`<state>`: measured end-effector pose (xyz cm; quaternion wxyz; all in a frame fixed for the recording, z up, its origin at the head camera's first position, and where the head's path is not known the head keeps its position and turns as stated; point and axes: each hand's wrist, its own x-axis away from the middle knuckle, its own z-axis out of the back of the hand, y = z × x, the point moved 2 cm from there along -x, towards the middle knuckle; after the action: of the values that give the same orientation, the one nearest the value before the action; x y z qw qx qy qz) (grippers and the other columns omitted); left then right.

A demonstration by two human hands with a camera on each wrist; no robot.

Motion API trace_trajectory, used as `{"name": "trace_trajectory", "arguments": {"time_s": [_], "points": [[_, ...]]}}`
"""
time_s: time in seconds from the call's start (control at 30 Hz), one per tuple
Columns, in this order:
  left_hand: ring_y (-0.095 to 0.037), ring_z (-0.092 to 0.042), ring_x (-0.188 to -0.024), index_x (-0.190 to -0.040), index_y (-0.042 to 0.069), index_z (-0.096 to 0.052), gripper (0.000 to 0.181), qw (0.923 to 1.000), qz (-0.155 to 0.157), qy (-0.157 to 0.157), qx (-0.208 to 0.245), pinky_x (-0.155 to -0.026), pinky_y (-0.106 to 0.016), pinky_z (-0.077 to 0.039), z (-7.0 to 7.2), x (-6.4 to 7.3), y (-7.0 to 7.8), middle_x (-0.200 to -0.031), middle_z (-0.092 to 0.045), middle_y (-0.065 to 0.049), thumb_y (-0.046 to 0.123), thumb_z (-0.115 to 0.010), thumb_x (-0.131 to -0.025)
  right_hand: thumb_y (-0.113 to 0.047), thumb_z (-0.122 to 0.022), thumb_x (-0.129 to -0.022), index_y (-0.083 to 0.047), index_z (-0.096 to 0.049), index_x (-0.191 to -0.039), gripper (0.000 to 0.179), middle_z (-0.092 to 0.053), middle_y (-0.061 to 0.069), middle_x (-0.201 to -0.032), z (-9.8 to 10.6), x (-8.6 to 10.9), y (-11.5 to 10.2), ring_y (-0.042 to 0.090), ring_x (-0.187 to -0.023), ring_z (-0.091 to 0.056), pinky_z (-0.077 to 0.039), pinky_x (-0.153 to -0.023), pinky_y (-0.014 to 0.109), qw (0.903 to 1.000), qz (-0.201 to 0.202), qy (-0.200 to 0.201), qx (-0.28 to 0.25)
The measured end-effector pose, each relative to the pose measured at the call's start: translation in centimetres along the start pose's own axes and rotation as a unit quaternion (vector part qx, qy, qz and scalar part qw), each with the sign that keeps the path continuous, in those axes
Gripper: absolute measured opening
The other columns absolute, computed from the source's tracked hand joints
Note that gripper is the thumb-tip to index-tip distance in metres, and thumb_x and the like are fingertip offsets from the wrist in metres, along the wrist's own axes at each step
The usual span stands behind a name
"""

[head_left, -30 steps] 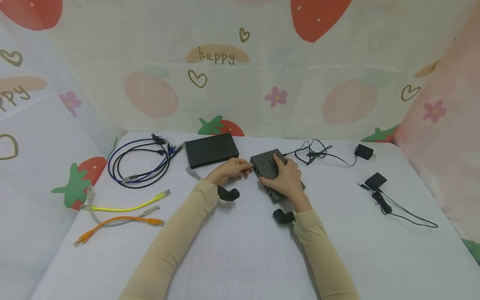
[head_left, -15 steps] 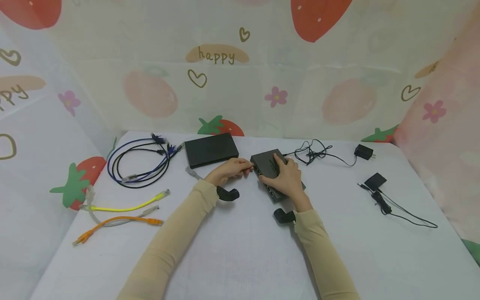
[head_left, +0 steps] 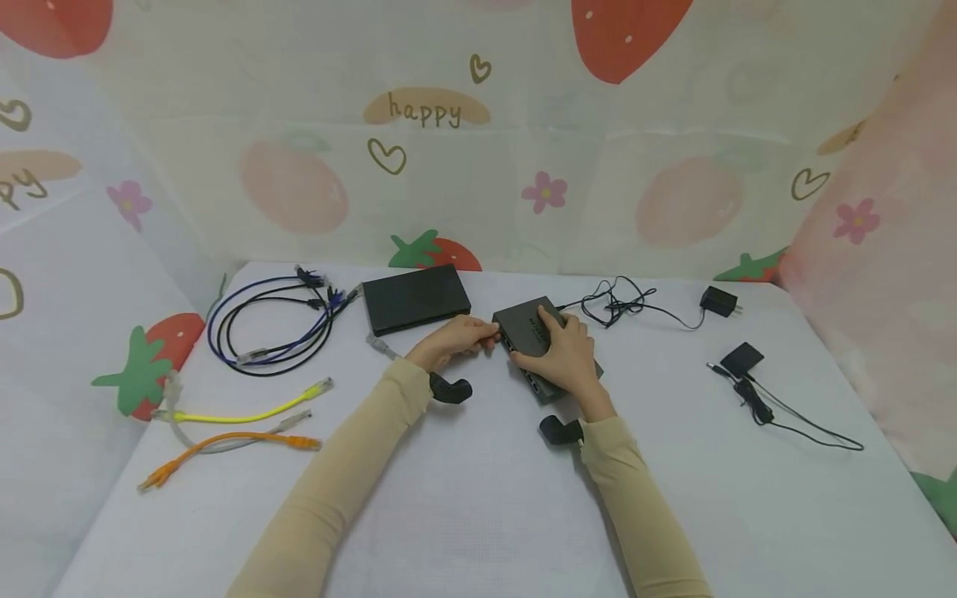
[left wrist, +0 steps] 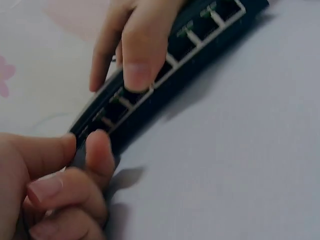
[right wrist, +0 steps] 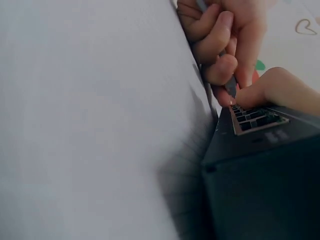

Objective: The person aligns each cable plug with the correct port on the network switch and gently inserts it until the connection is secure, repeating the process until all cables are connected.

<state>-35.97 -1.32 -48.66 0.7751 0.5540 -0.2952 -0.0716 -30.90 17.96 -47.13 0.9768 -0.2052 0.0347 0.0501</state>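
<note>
Left hand [head_left: 456,339] pinches a grey plug [right wrist: 230,86] between thumb and fingers, right at the near-left corner of the grey switch [head_left: 519,322]; tip is buried behind fingertips, so can't tell if it's seated or only up against the port; right hand [head_left: 561,353] grips the switch from above, thumb over the port edge, fingers across the top, so part of the lid and some of the port row [left wrist: 202,30] are covered; switch sits mid-table, flat and angled, ports facing left and toward the person; left wrist view blurs the near fingers, and the plug there is just a dim grey patch; right wrist view has the switch cut off at right and bottom, with most of the right hand out of frame; another grey cable end [head_left: 380,344] pokes out by the left wrist, rest lost behind hand and sleeve, can't say if it's the same cable; black cord [head_left: 616,309] runs from the back of the switch, tangled, to a power adapter [head_left: 719,301]; a flat black adapter [head_left: 743,359] with its lead lies further right; black box [head_left: 416,295] is behind the left hand, its ports not visible; left of it, a coil of blue and black cables [head_left: 210,332], ends overlapping too much to count; yellow cable [head_left: 239,419] and orange cable [head_left: 224,437] lie nearer, both across a grey patch lead [head_left: 224,448]; both sleeves run off the bottom edge.
</note>
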Motion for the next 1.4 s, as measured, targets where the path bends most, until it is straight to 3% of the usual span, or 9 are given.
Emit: {"name": "trace_trajectory", "arguments": {"time_s": [0.23,0.4,0.6,0.87,1.0,1.17,1.4], "points": [[-0.006,-0.036,-0.048,-0.088,0.004,-0.062,0.041,0.9988,-0.005,-0.044,-0.021,-0.051,-0.021,-0.031,0.21,0.36,-0.26,-0.059,-0.052,0.003,0.039,-0.043,-0.098,-0.064,-0.066,-0.068,-0.017,-0.033,-0.144,0.095,-0.035,0.027,-0.134,-0.17,-0.02,0.25,0.040,-0.119,-0.038,-0.036,-0.089,0.054,0.9999,-0.005,0.003,-0.008],[-0.008,-0.034,-0.049,-0.082,0.010,-0.058,0.039,0.9990,0.011,-0.029,-0.033,-0.050,-0.023,-0.026,-0.07,0.23,-0.09,-0.060,-0.046,0.005,0.042,-0.042,-0.097,-0.063,-0.066,-0.068,-0.016,-0.034,-0.144,0.095,-0.035,0.027,-0.134,0.08,0.16,0.23,0.040,-0.119,-0.038,-0.035,-0.089,0.054,0.9999,-0.003,0.008,-0.010],[-0.008,-0.031,-0.050,-0.082,0.011,-0.058,0.036,0.9995,0.021,-0.023,-0.009,-0.051,-0.023,-0.024,-0.15,0.13,0.04,-0.061,-0.045,0.005,0.042,-0.045,-0.096,-0.062,-0.066,-0.069,-0.015,-0.034,-0.144,0.094,-0.036,0.028,-0.134,0.22,0.27,0.08,0.041,-0.119,-0.038,-0.035,-0.089,0.055,0.9998,0.005,0.007,-0.019],[-0.008,-0.033,-0.050,-0.085,0.010,-0.062,0.040,0.9993,0.028,-0.023,-0.013,-0.052,-0.023,-0.025,-0.32,-0.13,0.02,-0.060,-0.046,0.006,0.045,-0.045,-0.095,-0.062,-0.065,-0.069,-0.016,-0.032,-0.145,0.095,-0.035,0.027,-0.135,0.19,0.26,0.33,0.040,-0.120,-0.037,-0.034,-0.091,0.054,0.9999,-0.006,-0.003,-0.012],[-0.006,-0.035,-0.049,-0.095,0.006,-0.064,0.044,0.9991,0.013,-0.039,-0.012,-0.051,-0.021,-0.028,-0.21,-0.23,-0.10,-0.059,-0.048,0.006,0.045,-0.043,-0.096,-0.063,-0.066,-0.069,-0.017,-0.032,-0.145,0.095,-0.035,0.027,-0.136,0.21,0.22,0.40,0.040,-0.120,-0.038,-0.035,-0.090,0.054,0.9999,-0.015,-0.003,-0.007],[-0.004,-0.035,-0.047,-0.106,0.000,-0.061,0.040,0.9979,-0.001,-0.062,0.021,-0.048,-0.018,-0.029,0.39,0.23,-0.47,-0.059,-0.047,0.005,0.033,-0.040,-0.100,-0.064,-0.065,-0.068,-0.017,-0.032,-0.145,0.096,-0.035,0.027,-0.136,0.00,0.13,0.31,0.040,-0.120,-0.038,-0.036,-0.089,0.054,0.9999,-0.007,-0.002,-0.009],[-0.005,-0.036,-0.051,-0.096,0.003,-0.063,0.035,0.9993,-0.021,-0.031,0.000,-0.052,-0.019,-0.031,0.43,0.63,-0.28,-0.060,-0.047,0.006,0.032,-0.042,-0.099,-0.063,-0.066,-0.068,-0.017,-0.032,-0.145,0.095,-0.034,0.026,-0.136,-0.06,0.00,0.15,0.039,-0.120,-0.037,-0.036,-0.089,0.053,1.0000,-0.002,0.006,-0.002]]}}
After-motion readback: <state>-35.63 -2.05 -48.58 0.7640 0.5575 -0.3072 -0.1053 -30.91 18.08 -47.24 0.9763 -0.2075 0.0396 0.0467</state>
